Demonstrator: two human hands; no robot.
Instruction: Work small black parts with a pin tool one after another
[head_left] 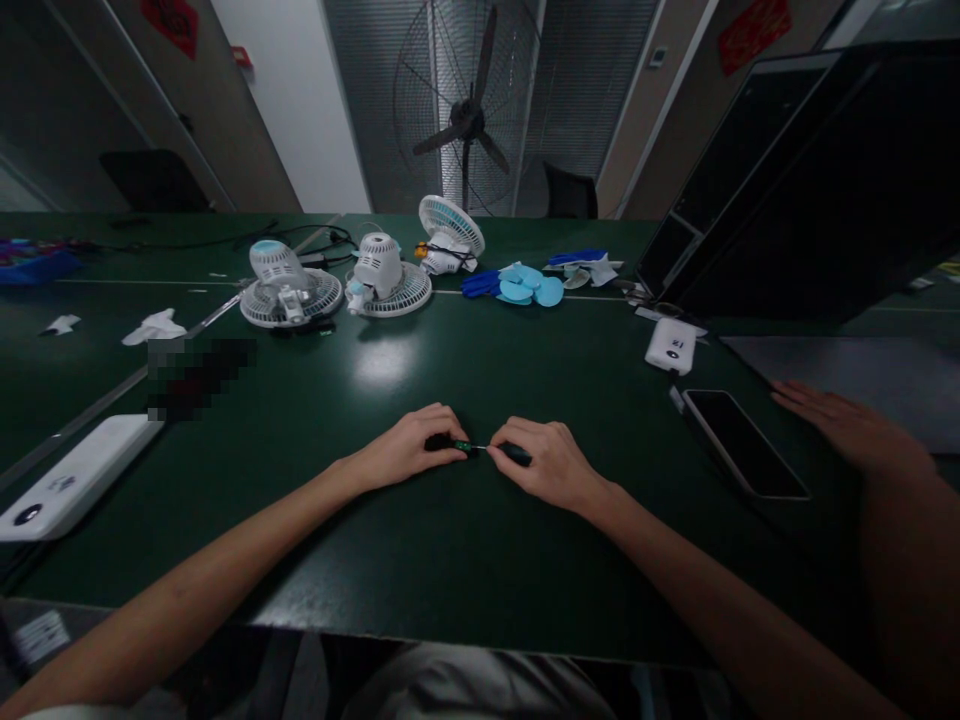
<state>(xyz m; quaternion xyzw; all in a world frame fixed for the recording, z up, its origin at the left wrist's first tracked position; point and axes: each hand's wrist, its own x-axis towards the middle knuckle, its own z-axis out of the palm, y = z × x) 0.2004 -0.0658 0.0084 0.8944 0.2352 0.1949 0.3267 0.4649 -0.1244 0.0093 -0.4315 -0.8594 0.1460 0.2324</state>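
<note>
My left hand (416, 445) rests on the table, its thumb and fingers closed on the green and black handle of a small screwdriver (463, 445). The thin metal shaft points right. Just across from it, my right hand (544, 460) pinches the far end of that shaft. A dark patch shows under the right fingers; whether it is a black part or shadow I cannot tell. Both hands lie close together, a small gap between their fingertips.
Fan units (379, 275) stand at the back of the green table (420, 560), with blue fan blades (529, 285) and gloves nearby. A phone (746, 443), a white device (671, 345) and a co-worker's hand (847, 420) are at right. A white power bank-like case (82, 470) lies left.
</note>
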